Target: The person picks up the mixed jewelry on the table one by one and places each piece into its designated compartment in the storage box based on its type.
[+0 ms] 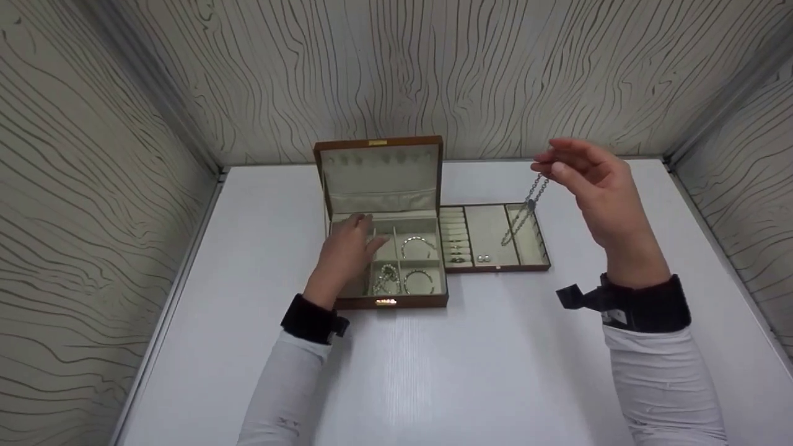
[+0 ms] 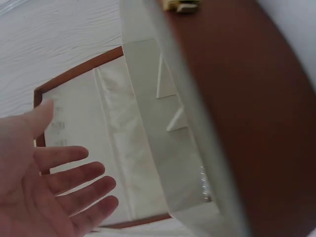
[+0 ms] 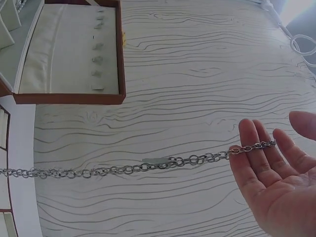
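Note:
A silver chain necklace (image 3: pixel 143 167) hangs in a long loop from the fingers of my right hand (image 1: pixel 610 195), with a small flat grey piece on it. That hand is raised over the right end of the shallow jewelry tray (image 1: pixel 495 267); its thumb stands apart in the right wrist view. My left hand (image 1: pixel 347 251) reaches over the left compartments of the brown jewelry box (image 1: pixel 447 297), its fingers spread and holding nothing in the left wrist view. Inside the box lie two bracelets (image 1: pixel 419 282) and a bunched beaded strand (image 1: pixel 387 279). My left hand hides the leftmost compartment.
The box lid (image 1: pixel 381 173) stands raised at the back, with small hooks along its lining. In the tray are a ring holder (image 1: pixel 455 238) with several rings and a pair of round earrings (image 1: pixel 483 258). Patterned panels (image 1: pixel 396 68) enclose the white table (image 1: pixel 483 359).

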Demonstrator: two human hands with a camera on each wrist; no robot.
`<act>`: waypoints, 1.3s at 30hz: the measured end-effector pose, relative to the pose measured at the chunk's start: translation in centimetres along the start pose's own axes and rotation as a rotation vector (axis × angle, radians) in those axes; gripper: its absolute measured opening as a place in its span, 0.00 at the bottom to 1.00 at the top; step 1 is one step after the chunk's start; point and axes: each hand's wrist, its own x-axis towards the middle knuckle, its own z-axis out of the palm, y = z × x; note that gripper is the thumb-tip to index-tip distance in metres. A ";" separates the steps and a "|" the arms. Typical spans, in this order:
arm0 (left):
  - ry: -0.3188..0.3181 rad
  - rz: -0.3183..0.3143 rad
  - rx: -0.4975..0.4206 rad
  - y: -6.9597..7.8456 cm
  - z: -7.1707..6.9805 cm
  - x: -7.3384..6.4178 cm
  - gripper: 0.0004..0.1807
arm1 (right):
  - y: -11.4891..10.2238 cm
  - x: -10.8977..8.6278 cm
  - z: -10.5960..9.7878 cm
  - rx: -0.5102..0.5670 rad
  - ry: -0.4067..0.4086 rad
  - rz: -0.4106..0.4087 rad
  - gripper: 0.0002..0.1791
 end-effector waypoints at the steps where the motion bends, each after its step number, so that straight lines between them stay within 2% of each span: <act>1: -0.027 0.012 0.031 0.3 -0.1 0.5 0.36 | 0.0 0.0 0.3 -0.007 -0.012 0.006 0.18; 6: -0.088 0.025 0.177 1.0 0.1 2.4 0.40 | 0.4 0.2 1.6 -0.063 -0.047 0.037 0.19; 9: -0.077 0.021 0.228 0.8 0.5 3.2 0.40 | 0.6 0.3 2.1 -0.082 -0.055 0.053 0.20; 13: -0.029 0.041 0.280 0.5 1.0 3.9 0.39 | 0.9 0.4 2.8 -0.107 -0.066 0.075 0.20; 16: -0.030 0.038 0.297 0.4 1.2 4.2 0.41 | 1.1 0.5 3.2 -0.135 -0.075 0.089 0.20; 23: -0.171 -0.032 0.358 0.7 1.7 4.2 0.46 | 1.3 1.0 4.2 -0.161 -0.105 0.091 0.21; 26: -0.209 -0.045 0.362 0.6 1.9 4.1 0.47 | 1.4 1.3 4.6 -0.163 -0.114 0.087 0.21; 32: -0.189 -0.043 0.318 0.7 1.9 4.4 0.47 | 1.5 1.8 5.4 -0.184 -0.140 0.078 0.22; 39: -0.143 -0.023 0.361 0.6 2.2 5.3 0.45 | 2.0 2.3 6.4 -0.155 -0.178 0.065 0.20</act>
